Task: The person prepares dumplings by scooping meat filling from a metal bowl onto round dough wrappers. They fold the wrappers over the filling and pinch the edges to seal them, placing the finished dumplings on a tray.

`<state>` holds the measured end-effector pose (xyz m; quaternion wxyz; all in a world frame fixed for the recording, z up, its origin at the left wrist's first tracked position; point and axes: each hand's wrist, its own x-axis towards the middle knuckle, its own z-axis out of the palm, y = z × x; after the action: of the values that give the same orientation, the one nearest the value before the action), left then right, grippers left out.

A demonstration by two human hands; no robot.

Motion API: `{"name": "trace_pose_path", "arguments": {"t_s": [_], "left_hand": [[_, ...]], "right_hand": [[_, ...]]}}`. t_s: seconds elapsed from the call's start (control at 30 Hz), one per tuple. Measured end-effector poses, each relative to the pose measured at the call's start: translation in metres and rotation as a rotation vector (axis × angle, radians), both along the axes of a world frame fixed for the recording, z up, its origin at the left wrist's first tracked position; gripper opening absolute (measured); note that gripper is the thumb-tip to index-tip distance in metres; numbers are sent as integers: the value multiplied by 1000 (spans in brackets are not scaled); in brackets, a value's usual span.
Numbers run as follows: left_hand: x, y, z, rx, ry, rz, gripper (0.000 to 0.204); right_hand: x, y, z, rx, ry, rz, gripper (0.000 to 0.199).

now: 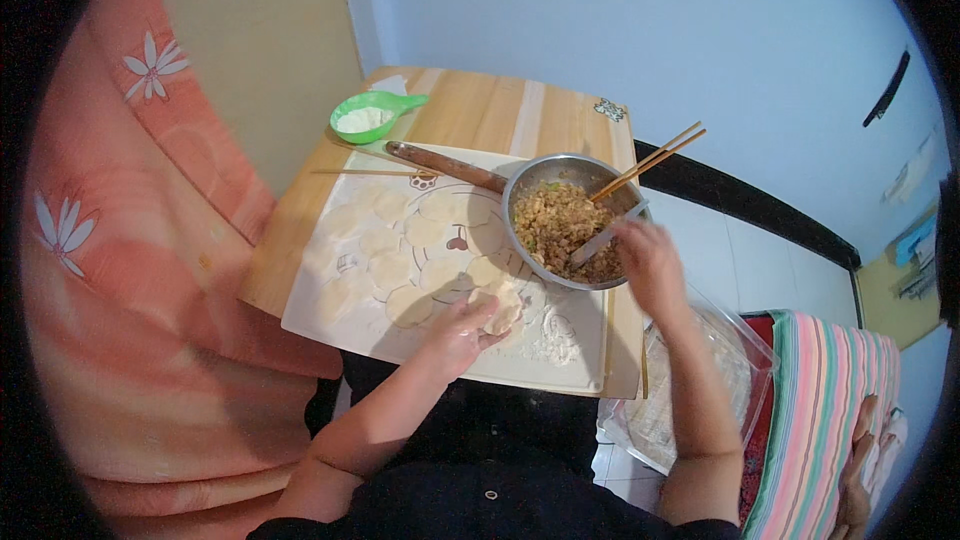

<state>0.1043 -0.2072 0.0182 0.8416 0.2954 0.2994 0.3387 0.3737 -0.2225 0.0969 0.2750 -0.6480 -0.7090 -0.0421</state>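
Over the mat point(530, 372), dough round point(506, 308) is cupped in half-curled L hand point(465, 335), prob for support; spatula point(597, 242) is gripped by R hand point(648, 258), fingers bunched.

Pale dough wrapper point(507, 306), tilted flat utensil point(594, 246) in brown filling point(552, 220)

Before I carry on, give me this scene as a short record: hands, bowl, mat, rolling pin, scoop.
Left hand: holding a dough wrapper
Right hand: at the flat utensil; grip unclear
Metal bowl: chopped filling, two chopsticks
White mat: several flat dough rounds
Rolling pin: lying, one end at the bowl
Green scoop: white powder inside
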Motion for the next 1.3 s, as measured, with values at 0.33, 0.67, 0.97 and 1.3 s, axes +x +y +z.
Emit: {"name": "trace_pose_path", "arguments": {"t_s": [0.33, 0.67, 0.97, 1.3], "left_hand": [[-14, 16, 3, -23, -17, 53, 39], [-12, 21, 9, -9, -38, 12, 39], [-12, 17, 7, -54, -20, 57, 35], [-11, 17, 2, -67, -55, 60, 33]], "right_hand": [[61, 62, 3, -265, -758, 185, 16], [22, 15, 33, -548, 262, 159, 19], [18, 9, 20, -141, 270, 91, 16], [15, -7, 8, -154, 179, 199, 17]]}}
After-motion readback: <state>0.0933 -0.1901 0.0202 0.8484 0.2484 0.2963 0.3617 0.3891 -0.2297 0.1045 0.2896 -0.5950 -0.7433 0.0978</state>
